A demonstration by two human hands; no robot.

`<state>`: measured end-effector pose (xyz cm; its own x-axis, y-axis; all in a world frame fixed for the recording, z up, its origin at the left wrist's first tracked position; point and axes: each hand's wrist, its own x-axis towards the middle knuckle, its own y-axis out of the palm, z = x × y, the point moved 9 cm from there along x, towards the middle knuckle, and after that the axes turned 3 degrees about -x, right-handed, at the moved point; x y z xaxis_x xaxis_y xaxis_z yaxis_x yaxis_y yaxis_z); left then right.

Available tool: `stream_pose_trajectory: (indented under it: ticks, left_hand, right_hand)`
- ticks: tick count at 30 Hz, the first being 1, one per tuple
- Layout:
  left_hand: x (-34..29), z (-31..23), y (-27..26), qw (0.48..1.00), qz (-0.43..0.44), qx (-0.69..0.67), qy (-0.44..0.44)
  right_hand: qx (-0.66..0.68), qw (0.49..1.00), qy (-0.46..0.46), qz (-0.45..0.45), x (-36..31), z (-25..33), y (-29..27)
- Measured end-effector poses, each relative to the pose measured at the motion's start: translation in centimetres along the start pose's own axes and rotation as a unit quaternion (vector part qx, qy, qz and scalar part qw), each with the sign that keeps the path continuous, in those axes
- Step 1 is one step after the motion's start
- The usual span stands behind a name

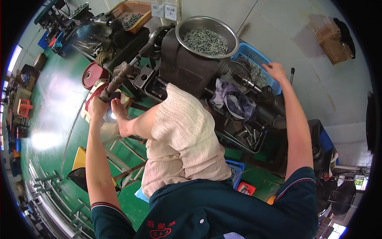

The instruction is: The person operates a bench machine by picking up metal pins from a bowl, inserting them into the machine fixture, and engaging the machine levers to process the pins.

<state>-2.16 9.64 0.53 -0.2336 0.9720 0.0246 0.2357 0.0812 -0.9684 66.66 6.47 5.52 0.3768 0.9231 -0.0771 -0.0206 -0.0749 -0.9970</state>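
Observation:
My left hand (98, 106) is wrapped round the lower end of a cloth-wrapped lever handle (116, 81), which slants up to a dark bench machine (185, 65). Over the right side of a blue plastic basket (248, 51) hangs my right hand (275, 71), its fingers curled together. Anything in them is too small to make out. Small metal pins (260, 77) lie in that basket, beside the machine's spindle (247, 83). On top of the machine sits a steel bowl (233, 30) full of similar pins (205, 42).
A crumpled purple-grey rag (232, 99) lies on the machine bed, above a metal tray (254, 148) of tools. An orange basket (145, 10) of parts stands at the far left. My bare foot (122, 118) is raised near the lever. Below the bench are blue and red bins (246, 188).

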Motion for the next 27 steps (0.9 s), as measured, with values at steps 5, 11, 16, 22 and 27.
stream_pose_trajectory:
  ticks: [5, 11, 16, 22, 27]
  left_hand:
    - [-0.4, -0.5, -0.2, 1.000, -0.009, -0.014, 0.004]
    - [-0.4, 0.0, -0.2, 0.999, -0.029, -0.029, 0.009]
    - [-0.2, 0.1, 0.0, 0.999, -0.022, -0.024, 0.019]
    - [-0.7, -0.6, -0.2, 1.000, -0.020, -0.024, -0.001]
    - [-0.5, -0.3, 0.1, 0.999, -0.027, -0.028, 0.011]
  right_hand:
    - [-0.095, 0.982, 0.109, -0.120, -3.8, -15.5, -0.5]
    - [-0.102, 0.943, 0.220, -0.226, -17.4, -21.2, 1.0]
    - [-0.073, 0.958, 0.239, -0.140, -24.2, -15.0, -1.1]
    - [-0.095, 0.950, 0.218, -0.200, -25.4, -13.6, -1.4]
    - [-0.105, 0.946, 0.244, -0.187, -25.5, -13.6, -1.2]
